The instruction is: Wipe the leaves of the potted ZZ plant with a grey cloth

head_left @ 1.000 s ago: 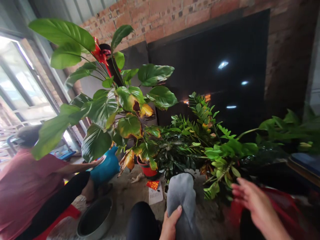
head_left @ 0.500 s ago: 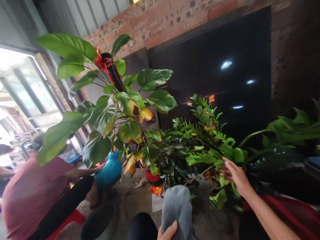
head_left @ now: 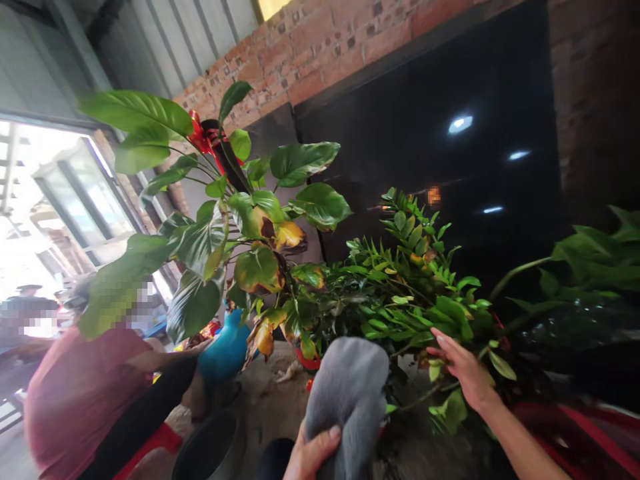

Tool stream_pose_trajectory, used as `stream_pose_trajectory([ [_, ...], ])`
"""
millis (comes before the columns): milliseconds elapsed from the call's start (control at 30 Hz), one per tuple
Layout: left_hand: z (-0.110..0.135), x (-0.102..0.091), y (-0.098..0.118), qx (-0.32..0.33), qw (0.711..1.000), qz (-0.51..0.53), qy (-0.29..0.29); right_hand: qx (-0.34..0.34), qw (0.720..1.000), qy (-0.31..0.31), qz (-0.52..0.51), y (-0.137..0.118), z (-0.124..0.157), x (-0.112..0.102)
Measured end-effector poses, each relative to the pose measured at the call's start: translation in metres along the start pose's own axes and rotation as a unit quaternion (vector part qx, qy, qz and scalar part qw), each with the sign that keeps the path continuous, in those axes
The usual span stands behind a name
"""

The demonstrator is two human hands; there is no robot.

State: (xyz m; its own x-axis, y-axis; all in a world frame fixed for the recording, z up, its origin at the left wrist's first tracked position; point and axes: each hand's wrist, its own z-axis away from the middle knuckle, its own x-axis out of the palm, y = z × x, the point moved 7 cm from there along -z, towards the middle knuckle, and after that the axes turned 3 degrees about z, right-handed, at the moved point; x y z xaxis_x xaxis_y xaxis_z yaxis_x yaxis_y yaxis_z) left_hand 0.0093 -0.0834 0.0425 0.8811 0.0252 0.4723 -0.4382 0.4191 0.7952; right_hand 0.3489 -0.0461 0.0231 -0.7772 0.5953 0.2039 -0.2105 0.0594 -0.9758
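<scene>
My left hand (head_left: 315, 450) grips a soft, folded grey cloth (head_left: 350, 373) at the bottom middle, thumb on top. To the right, my right hand (head_left: 465, 370) reaches into a low bushy plant (head_left: 405, 303) with glossy green leaves. Its fingers are stretched out among the leaves, and I see nothing held in them; whether they touch a leaf I cannot tell. Left of the bush stands a tall plant with broad leaves (head_left: 310, 163), some yellowed and brown at the edges, with a red ribbon (head_left: 203, 137) tied near its top.
A person in a pink shirt (head_left: 85, 393) sits at the left beside a blue rounded vessel (head_left: 225, 353). A dark bucket (head_left: 213, 447) stands on the floor at lower left. Behind the plants are a dark glossy panel (head_left: 380, 147) and a brick wall (head_left: 320, 50).
My left hand has lifted the grey cloth higher. My right hand has shifted slightly left and down by the leaves. The whole view has tilted a little.
</scene>
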Motion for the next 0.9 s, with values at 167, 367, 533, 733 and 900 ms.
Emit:
stream_pose_trajectory([
  [167,-0.013,0.078,0.043,0.061,0.997,-0.003,-0.036,0.033,0.994,-0.005,-0.104,-0.001,0.007,0.005],
  [367,-0.036,0.113,0.013,0.017,0.995,-0.047,-0.084,0.093,0.986,-0.052,-0.128,0.005,0.007,0.006],
  [533,-0.032,0.103,-0.033,-0.076,0.977,-0.12,-0.16,0.112,0.986,-0.047,-0.115,0.008,0.007,0.0],
  [733,-0.033,0.131,0.047,0.061,0.988,-0.04,-0.137,0.116,0.983,-0.054,-0.134,0.006,0.008,0.006],
  [900,-0.049,0.13,0.022,0.029,0.985,-0.092,-0.142,0.103,0.982,-0.064,-0.144,0.006,0.007,0.013],
])
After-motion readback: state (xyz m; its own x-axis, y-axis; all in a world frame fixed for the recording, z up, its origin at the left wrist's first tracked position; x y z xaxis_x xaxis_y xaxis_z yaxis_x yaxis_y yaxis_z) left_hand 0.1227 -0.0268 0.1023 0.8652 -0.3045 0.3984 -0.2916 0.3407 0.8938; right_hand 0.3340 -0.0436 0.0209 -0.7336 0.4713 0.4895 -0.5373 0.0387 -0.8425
